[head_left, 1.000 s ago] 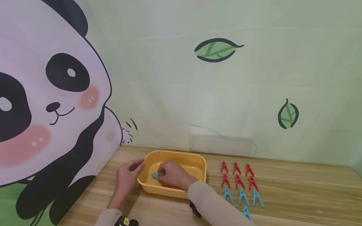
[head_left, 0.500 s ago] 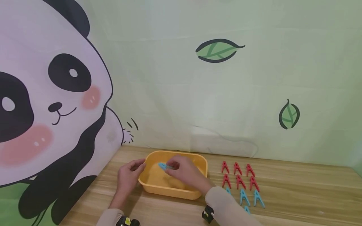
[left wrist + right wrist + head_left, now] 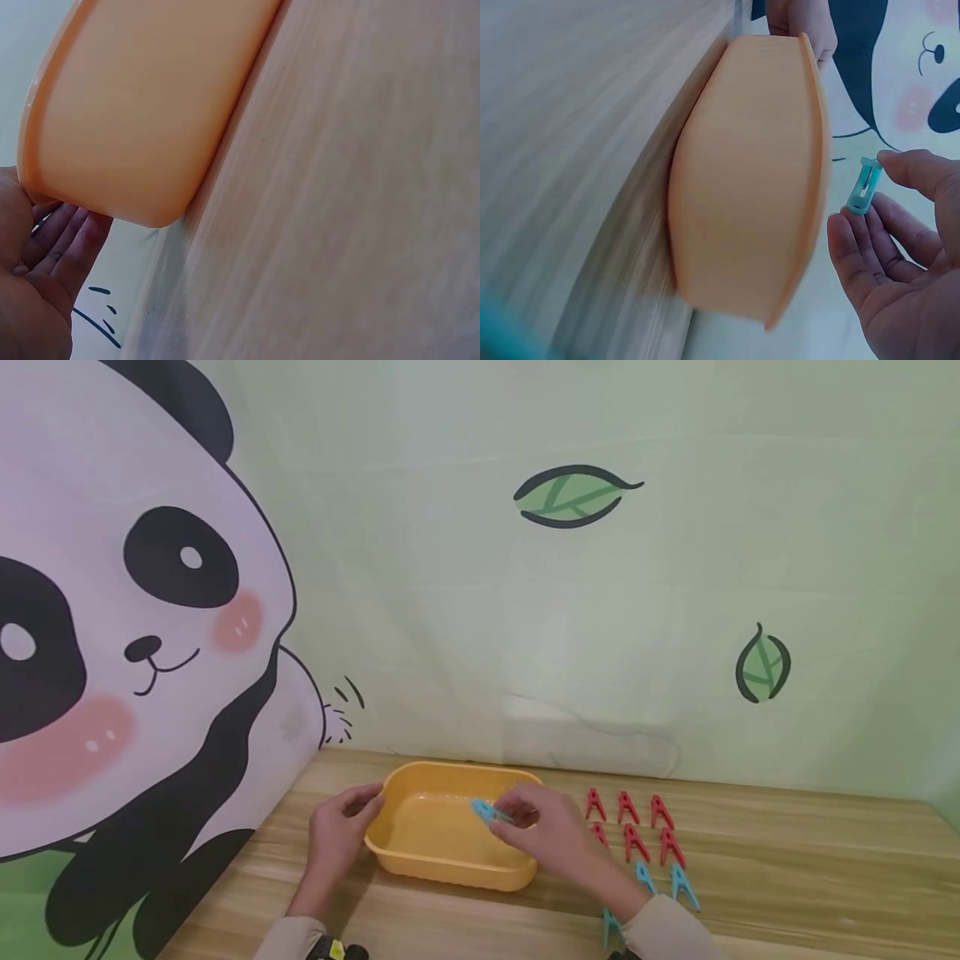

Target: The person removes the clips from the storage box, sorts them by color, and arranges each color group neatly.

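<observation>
A yellow plastic basin point(image 3: 450, 874) stands on the wooden table. My left hand point(image 3: 341, 831) holds its left end by the rim; in the left wrist view the fingers point(image 3: 82, 251) lie behind the end wall. My right hand point(image 3: 558, 831) is over the basin's right end and pinches a light blue clothespin point(image 3: 486, 812) between thumb and fingertips. In the right wrist view this clothespin point(image 3: 865, 186) is level with the basin's rim, held just outside the wall in that view. My right hand and forearm hide part of the laid-out clothespins and the basin's right corner.
Right of the basin, red clothespins point(image 3: 628, 807) lie in two rows. Nearer to me are light blue clothespins point(image 3: 684, 887), one point(image 3: 611, 930) partly behind my right sleeve. Behind the table point(image 3: 810, 860) hangs a pale green backdrop point(image 3: 450, 610) with a panda picture point(image 3: 165, 610).
My right hand has lifted the light blue clothespin from the basin's floor and carried it rightward toward the right rim. The left hand has stayed at the left rim.
</observation>
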### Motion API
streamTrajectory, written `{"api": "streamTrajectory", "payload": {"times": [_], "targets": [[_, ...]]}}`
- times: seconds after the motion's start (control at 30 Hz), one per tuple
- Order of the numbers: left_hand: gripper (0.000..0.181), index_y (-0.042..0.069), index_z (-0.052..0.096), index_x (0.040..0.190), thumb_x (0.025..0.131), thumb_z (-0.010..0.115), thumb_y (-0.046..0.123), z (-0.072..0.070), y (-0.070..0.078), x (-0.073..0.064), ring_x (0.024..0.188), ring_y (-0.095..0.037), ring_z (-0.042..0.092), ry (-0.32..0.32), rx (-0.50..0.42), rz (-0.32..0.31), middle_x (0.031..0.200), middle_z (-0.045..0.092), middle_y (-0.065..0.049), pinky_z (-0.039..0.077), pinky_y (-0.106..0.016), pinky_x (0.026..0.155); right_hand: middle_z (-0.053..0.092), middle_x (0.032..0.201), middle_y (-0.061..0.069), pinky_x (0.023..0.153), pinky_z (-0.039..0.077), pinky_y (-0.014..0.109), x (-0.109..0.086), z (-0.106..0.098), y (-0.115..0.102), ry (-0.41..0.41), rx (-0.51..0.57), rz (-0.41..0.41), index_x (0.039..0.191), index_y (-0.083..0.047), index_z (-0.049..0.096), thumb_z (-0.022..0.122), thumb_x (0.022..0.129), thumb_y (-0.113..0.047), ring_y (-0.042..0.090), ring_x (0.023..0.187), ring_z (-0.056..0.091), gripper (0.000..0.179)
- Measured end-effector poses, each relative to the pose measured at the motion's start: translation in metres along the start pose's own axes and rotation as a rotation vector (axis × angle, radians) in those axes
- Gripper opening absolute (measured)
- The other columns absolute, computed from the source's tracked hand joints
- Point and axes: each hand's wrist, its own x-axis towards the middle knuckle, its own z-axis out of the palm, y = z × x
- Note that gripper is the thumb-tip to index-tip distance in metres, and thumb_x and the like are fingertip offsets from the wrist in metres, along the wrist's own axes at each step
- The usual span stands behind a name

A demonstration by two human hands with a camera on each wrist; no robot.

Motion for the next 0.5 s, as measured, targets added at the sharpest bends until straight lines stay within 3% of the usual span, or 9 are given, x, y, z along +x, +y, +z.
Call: {"api": "streamTrajectory", "payload": {"times": [0.33, 0.5], "targets": [[0.023, -0.003, 0.077, 0.120, 0.100, 0.076, 0.009, 0.001, -0.002, 0.001, 0.109, -0.032, 0.073, 0.004, 0.000, 0.002, 0.117, 0.077, -0.018, 0.052, -0.010, 0.079, 0.072, 0.094, -0.004, 0.075, 0.058, 0.026, -0.047, -0.049, 0.019, 0.006, -0.058, 0.201, 0.105, -0.010, 0.076, 0.084, 0.094, -0.022, 0.015, 0.086, 0.066, 0.018], [0.024, -0.001, 0.077, 0.121, 0.101, 0.075, 0.010, 0.000, -0.001, 0.000, 0.110, -0.032, 0.073, 0.000, -0.004, -0.016, 0.120, 0.076, -0.018, 0.052, -0.010, 0.079, 0.072, 0.095, -0.003, 0.074, 0.058, 0.026, -0.063, -0.067, 0.026, 0.003, -0.087, 0.257, 0.105, -0.010, 0.076, 0.086, 0.092, -0.021, 0.015, 0.085, 0.066, 0.020]]}}
